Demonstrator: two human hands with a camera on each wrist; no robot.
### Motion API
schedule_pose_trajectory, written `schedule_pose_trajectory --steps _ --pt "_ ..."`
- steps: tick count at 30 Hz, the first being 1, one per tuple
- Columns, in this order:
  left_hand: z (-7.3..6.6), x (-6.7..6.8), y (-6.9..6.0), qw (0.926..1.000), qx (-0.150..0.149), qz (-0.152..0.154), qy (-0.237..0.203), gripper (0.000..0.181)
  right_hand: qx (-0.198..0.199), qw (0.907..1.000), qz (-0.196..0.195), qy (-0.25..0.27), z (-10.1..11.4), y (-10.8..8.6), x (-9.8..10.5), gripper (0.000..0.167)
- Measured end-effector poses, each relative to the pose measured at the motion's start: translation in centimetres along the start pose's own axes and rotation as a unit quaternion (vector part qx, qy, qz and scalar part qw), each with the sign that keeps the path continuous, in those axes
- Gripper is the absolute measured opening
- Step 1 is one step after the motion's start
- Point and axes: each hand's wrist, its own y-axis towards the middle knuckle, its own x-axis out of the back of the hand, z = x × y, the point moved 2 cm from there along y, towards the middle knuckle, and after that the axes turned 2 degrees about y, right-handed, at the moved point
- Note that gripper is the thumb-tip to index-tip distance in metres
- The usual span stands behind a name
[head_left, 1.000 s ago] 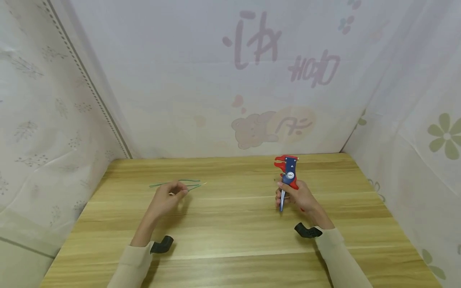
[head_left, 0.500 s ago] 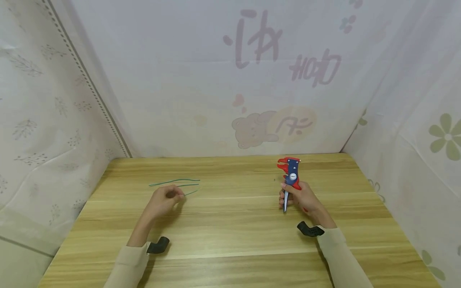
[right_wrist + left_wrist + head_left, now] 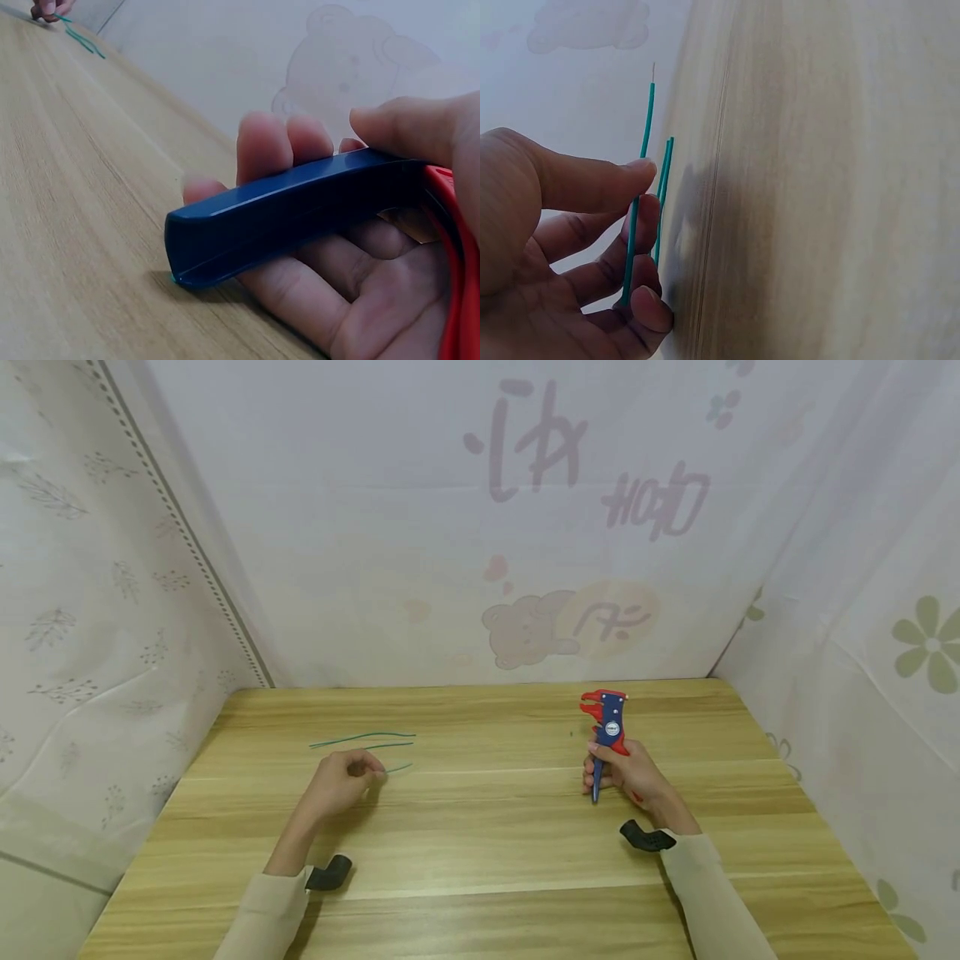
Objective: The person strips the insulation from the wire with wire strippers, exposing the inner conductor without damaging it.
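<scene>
Between thumb and fingertips, my left hand [image 3: 347, 782] pinches a thin green wire [image 3: 649, 112]. A short bare strand stands out of its upper end in the left wrist view. Just behind it lie other green wires [image 3: 382, 734] on the table, partly covered by the hand in the head view. My right hand [image 3: 633, 772] grips a wire stripper [image 3: 611, 714] with a blue body and red jaws, its head pointing away from me. In the right wrist view its blue handle [image 3: 292, 199] lies across the fingers, thumb on top. The stripper's jaws hold nothing visible.
A tiny green scrap [image 3: 571, 734] lies on the wooden table [image 3: 480, 852] left of the stripper. Printed cloth [image 3: 375, 568] stands behind the table and along both sides. Black angled pieces [image 3: 330, 872] sit at both cuffs.
My left hand has drawn slightly left and toward me, bringing the wire's tip away from the lying wires. My right hand has shifted a little right and nearer with the wire stripper.
</scene>
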Motion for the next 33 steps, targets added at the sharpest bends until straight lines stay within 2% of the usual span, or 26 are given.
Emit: schedule_pose_trajectory --steps 4,10,17,23,28,33 --pt "0.1 -0.1 -0.1 1.0 -0.002 0.006 -0.002 0.01 0.005 0.9998 0.011 0.012 -0.1 0.0 0.0 0.054" --pt "0.3 -0.3 0.1 0.9992 -0.023 0.001 0.033 0.005 0.007 0.9994 0.021 0.027 -0.1 -0.1 -0.1 0.051" --pt "0.1 -0.3 0.2 0.997 -0.012 -0.006 0.076 0.006 0.003 0.9993 0.025 0.028 -0.3 -0.1 0.0 0.05" --pt "-0.4 0.1 -0.3 0.9942 0.0 -0.013 0.107 0.004 0.002 0.9992 0.024 0.031 -0.4 0.0 0.0 0.049" --pt "-0.7 0.5 -0.3 0.9949 0.006 -0.022 0.099 0.007 0.008 0.9992 0.026 0.03 -0.5 -0.1 0.2 0.05" --pt "-0.4 0.6 0.5 0.9945 -0.011 -0.047 0.093 0.009 0.013 0.9991 0.032 0.025 -0.6 -0.1 0.3 0.048"
